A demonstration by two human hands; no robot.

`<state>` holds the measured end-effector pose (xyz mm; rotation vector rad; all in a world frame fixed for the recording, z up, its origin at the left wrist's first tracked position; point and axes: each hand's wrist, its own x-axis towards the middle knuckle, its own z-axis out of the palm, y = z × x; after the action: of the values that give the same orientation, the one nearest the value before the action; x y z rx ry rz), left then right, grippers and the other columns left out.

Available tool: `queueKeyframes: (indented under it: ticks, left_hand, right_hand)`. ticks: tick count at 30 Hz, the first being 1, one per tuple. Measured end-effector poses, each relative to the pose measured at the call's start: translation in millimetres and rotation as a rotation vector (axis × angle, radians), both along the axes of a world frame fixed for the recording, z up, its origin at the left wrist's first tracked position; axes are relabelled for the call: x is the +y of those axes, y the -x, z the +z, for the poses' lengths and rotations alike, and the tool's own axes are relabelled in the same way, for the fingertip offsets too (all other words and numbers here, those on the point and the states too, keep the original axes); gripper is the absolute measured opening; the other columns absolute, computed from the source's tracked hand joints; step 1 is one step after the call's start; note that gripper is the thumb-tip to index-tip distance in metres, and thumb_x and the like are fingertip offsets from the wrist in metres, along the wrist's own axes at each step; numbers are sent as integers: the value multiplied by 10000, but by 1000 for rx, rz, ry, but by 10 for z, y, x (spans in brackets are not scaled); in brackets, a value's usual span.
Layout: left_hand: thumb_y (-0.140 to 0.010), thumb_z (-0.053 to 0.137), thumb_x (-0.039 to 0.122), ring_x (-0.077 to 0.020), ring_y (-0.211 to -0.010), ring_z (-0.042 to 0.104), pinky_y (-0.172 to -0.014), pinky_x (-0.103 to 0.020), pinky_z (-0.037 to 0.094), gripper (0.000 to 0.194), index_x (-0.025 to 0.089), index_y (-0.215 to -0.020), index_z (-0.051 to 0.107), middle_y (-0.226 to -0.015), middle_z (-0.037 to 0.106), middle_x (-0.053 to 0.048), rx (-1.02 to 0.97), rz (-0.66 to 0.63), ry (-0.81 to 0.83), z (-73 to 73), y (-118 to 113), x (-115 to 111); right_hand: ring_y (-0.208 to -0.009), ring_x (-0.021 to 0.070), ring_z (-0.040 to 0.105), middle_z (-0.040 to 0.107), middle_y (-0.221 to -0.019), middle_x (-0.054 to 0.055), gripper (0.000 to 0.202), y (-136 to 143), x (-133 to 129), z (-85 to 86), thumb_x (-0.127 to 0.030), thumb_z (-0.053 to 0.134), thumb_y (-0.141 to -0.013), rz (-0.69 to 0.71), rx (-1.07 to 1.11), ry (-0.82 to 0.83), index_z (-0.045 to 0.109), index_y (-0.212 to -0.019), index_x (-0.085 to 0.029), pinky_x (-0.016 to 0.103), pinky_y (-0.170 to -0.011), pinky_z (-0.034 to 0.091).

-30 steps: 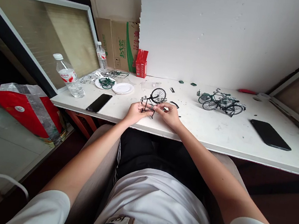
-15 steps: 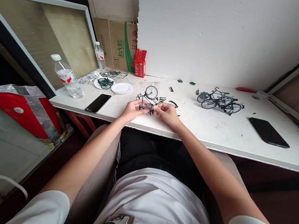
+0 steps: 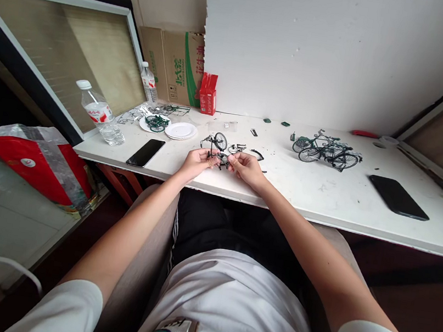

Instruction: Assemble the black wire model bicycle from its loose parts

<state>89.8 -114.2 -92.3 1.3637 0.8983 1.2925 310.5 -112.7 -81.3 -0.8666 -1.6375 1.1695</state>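
Note:
Between my two hands is a small dark model bicycle (image 3: 220,142), one spoked wheel showing at its far end. My left hand (image 3: 198,163) closes on the frame from the left side. Thumb and fingers of my right hand (image 3: 246,167) are pinched at the frame's right end; whether a tiny part sits between them I cannot make out. Just beyond the right hand lie small loose bicycle parts (image 3: 237,148) and a curved black piece (image 3: 257,154) on the white table (image 3: 304,192).
Two finished-looking model bicycles (image 3: 327,151) stand to the right, near a black phone (image 3: 399,197). On the left are another phone (image 3: 146,152), a water bottle (image 3: 101,117), white plates (image 3: 180,130) and green parts (image 3: 157,122). A red box (image 3: 207,94) stands at the back.
The model bicycle has been turned and tilted in my hands, so its wheel sits lower and looks narrower. Both hands have stayed almost in place.

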Motion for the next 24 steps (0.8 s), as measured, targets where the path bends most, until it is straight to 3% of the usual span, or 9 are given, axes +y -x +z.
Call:
queueKeyframes:
  ticks: [5, 9, 13, 19, 24]
  left_hand:
    - [-768, 923, 480, -195, -874, 742, -802, -319, 566, 578, 122, -1190, 758, -1067, 812, -150, 68, 20, 52, 137, 101, 16]
    - [-790, 904, 416, -201, -901, 729, -804, -306, 543, 483, 122, -1148, 767, -1047, 810, -146, 171, 80, 48, 269, 323, 86]
    - [-813, 869, 381, -188, -870, 711, -816, -306, 530, 428, 136, -1148, 765, -1051, 804, -128, 223, 170, 131, 319, 591, 157]
    - [-732, 930, 408, -171, -807, 686, -812, -302, 534, 402, 154, -1003, 777, -963, 787, -100, 273, 160, 250, 286, 817, 205]
    - [-654, 966, 459, -182, -640, 571, -639, -284, 418, 375, 177, -670, 719, -612, 655, -39, 495, 280, 178, 293, 920, 207]
  right_hand:
    - [-586, 143, 541, 654, -687, 21, 647, -14, 27, 34, -875, 667, -833, -210, 87, -35, 601, -806, -232, 291, -541, 431]
    - [-593, 150, 537, 628, -668, 16, 652, -45, 48, 41, -889, 622, -853, -330, 149, -40, 585, -798, -240, 295, -553, 451]
    - [-578, 146, 517, 622, -659, 11, 638, -50, 49, 42, -870, 628, -867, -320, 165, -29, 591, -793, -237, 297, -559, 435]
    - [-585, 144, 508, 621, -659, 20, 652, -46, 31, 39, -867, 604, -885, -278, 130, -51, 602, -749, -230, 296, -572, 424]
    - [-595, 158, 516, 619, -660, 31, 664, -44, 23, 46, -885, 616, -861, -277, 96, -38, 597, -727, -235, 312, -574, 434]
